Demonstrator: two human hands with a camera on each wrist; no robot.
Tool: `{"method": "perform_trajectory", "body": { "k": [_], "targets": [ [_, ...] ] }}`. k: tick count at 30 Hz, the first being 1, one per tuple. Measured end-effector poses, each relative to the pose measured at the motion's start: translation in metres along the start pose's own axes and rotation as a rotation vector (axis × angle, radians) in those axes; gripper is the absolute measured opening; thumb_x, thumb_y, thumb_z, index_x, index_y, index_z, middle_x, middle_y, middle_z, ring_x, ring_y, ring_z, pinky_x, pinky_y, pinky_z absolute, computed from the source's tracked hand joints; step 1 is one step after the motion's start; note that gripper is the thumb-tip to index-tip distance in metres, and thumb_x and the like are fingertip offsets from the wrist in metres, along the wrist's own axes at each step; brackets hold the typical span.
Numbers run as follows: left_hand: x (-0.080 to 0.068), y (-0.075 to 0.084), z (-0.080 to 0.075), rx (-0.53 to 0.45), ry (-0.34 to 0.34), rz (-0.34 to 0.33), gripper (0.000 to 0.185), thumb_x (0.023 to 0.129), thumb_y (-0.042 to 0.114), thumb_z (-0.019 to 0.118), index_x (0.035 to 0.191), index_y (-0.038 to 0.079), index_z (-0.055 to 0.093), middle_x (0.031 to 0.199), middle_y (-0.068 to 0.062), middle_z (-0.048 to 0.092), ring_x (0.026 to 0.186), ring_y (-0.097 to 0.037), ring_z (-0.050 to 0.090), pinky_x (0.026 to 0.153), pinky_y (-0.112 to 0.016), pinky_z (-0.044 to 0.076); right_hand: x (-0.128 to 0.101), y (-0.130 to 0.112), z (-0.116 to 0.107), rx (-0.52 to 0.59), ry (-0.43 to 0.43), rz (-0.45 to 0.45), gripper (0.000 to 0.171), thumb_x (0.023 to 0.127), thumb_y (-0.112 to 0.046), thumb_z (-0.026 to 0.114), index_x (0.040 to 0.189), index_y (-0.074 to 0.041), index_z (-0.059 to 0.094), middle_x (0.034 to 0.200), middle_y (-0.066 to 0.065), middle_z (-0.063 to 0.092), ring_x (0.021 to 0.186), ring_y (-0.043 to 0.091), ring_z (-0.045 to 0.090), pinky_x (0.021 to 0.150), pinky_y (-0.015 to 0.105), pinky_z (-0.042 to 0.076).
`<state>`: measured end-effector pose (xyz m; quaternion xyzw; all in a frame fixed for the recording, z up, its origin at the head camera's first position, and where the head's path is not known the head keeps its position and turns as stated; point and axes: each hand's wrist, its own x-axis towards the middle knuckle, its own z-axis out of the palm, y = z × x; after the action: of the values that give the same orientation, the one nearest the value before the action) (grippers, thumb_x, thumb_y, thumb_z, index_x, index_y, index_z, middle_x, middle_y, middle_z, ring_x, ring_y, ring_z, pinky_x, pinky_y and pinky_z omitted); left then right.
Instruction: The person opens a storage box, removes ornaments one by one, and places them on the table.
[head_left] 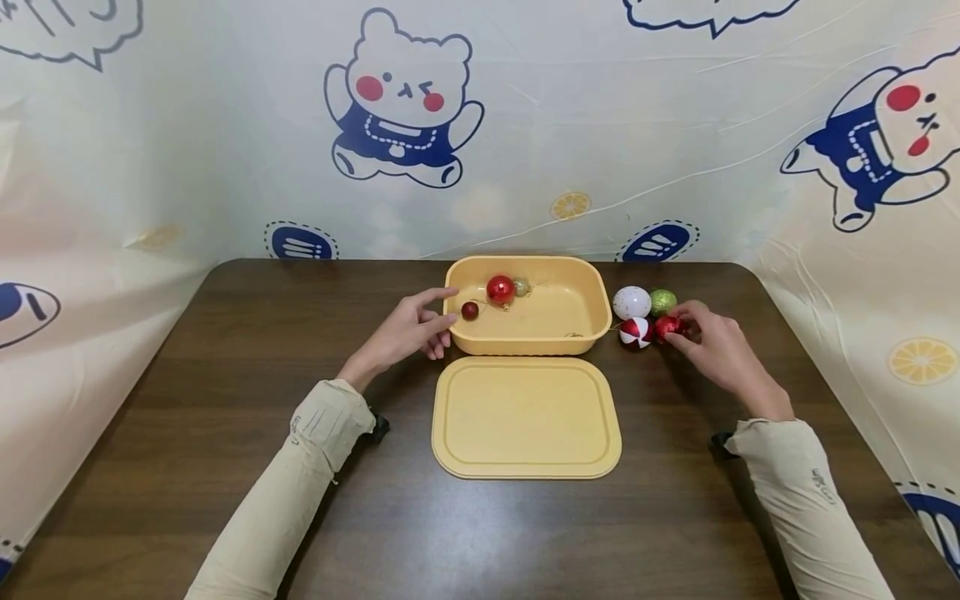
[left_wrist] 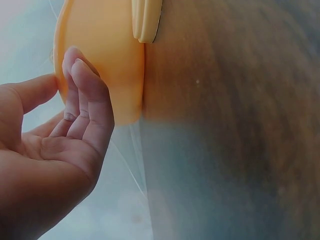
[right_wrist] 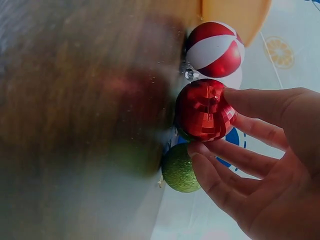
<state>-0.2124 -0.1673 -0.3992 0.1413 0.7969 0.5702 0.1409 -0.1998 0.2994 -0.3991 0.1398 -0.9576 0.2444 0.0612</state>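
Note:
My right hand (head_left: 708, 337) pinches a shiny red faceted Christmas ball (right_wrist: 205, 110) between thumb and fingers, at the right of the yellow box (head_left: 525, 346). Close around it are a red-and-white Christmas ball (head_left: 635, 332), a green glittery ball (right_wrist: 181, 169) and a white speckled ball (head_left: 632, 302). At the box's left end, my left hand (head_left: 408, 332) touches the rim with loosely bent fingers and does not grip it. Inside the box lie a red ball (head_left: 500, 289), a small dark red ball (head_left: 470, 311) and a small gold ball (head_left: 521, 287).
A flat yellow lid (head_left: 527, 418) lies on the dark wooden table (head_left: 300, 317), just in front of the box. Behind the table hangs a pale cloth (head_left: 525, 125) printed with cartoon bears.

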Motion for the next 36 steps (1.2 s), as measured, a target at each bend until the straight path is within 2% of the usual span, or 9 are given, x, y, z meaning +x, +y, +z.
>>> {"method": "perform_trajectory", "body": {
  "k": [4, 11, 19, 22, 27, 31, 36],
  "targets": [
    [0.000, 0.001, 0.001, -0.004, 0.000, 0.000, 0.054, 0.102, 0.016, 0.058, 0.152, 0.008, 0.038, 0.078, -0.021, 0.063, 0.057, -0.024, 0.061, 0.055, -0.035, 0.059, 0.001, 0.001, 0.003, -0.008, 0.003, -0.005, 0.035, 0.092, -0.010, 0.072, 0.121, 0.003, 0.058, 0.108, 0.027, 0.066, 0.090, 0.038, 0.060, 0.082, 0.059, 0.052],
    [-0.001, 0.000, 0.000, -0.003, 0.004, -0.004, 0.054, 0.102, 0.016, 0.057, 0.152, 0.008, 0.038, 0.078, -0.022, 0.063, 0.057, -0.023, 0.062, 0.054, -0.034, 0.058, 0.002, 0.001, 0.008, -0.027, 0.075, -0.049, 0.031, 0.092, -0.013, 0.072, 0.115, 0.005, 0.061, 0.099, 0.022, 0.068, 0.085, 0.033, 0.062, 0.076, 0.051, 0.052],
    [0.001, -0.001, 0.000, 0.012, 0.008, 0.000, 0.054, 0.102, 0.015, 0.058, 0.152, 0.008, 0.039, 0.079, -0.024, 0.063, 0.057, -0.024, 0.062, 0.055, -0.033, 0.058, 0.002, -0.001, 0.004, -0.003, 0.067, -0.031, 0.034, 0.095, -0.016, 0.070, 0.119, 0.006, 0.061, 0.105, 0.029, 0.066, 0.086, 0.039, 0.066, 0.080, 0.059, 0.052],
    [0.001, -0.001, 0.000, 0.016, 0.007, -0.002, 0.054, 0.102, 0.014, 0.058, 0.152, 0.008, 0.038, 0.079, -0.025, 0.063, 0.057, -0.024, 0.062, 0.055, -0.033, 0.058, 0.001, -0.002, 0.001, -0.013, 0.069, -0.018, 0.033, 0.095, -0.015, 0.069, 0.120, 0.005, 0.061, 0.104, 0.030, 0.066, 0.085, 0.039, 0.064, 0.078, 0.058, 0.053],
    [0.000, -0.001, 0.000, 0.017, 0.012, -0.002, 0.054, 0.102, 0.015, 0.058, 0.152, 0.009, 0.039, 0.078, -0.022, 0.064, 0.057, -0.025, 0.062, 0.055, -0.033, 0.058, 0.001, -0.009, -0.003, -0.042, 0.093, -0.030, 0.031, 0.094, -0.013, 0.069, 0.117, 0.006, 0.062, 0.100, 0.027, 0.063, 0.083, 0.037, 0.060, 0.075, 0.055, 0.051],
    [0.000, -0.002, -0.001, 0.016, 0.013, 0.003, 0.054, 0.102, 0.016, 0.058, 0.152, 0.009, 0.039, 0.076, -0.019, 0.064, 0.056, -0.024, 0.062, 0.055, -0.033, 0.058, 0.001, -0.019, -0.006, -0.048, 0.110, -0.048, 0.030, 0.093, -0.012, 0.070, 0.115, 0.007, 0.063, 0.102, 0.027, 0.061, 0.087, 0.038, 0.059, 0.079, 0.057, 0.049],
    [0.001, -0.002, 0.000, 0.010, 0.013, -0.005, 0.054, 0.102, 0.015, 0.058, 0.152, 0.010, 0.039, 0.077, -0.019, 0.064, 0.056, -0.024, 0.062, 0.054, -0.033, 0.058, 0.001, -0.035, -0.007, -0.042, 0.089, -0.066, 0.029, 0.094, -0.013, 0.070, 0.115, 0.006, 0.065, 0.109, 0.028, 0.060, 0.096, 0.041, 0.057, 0.084, 0.060, 0.049]
  ]
}}
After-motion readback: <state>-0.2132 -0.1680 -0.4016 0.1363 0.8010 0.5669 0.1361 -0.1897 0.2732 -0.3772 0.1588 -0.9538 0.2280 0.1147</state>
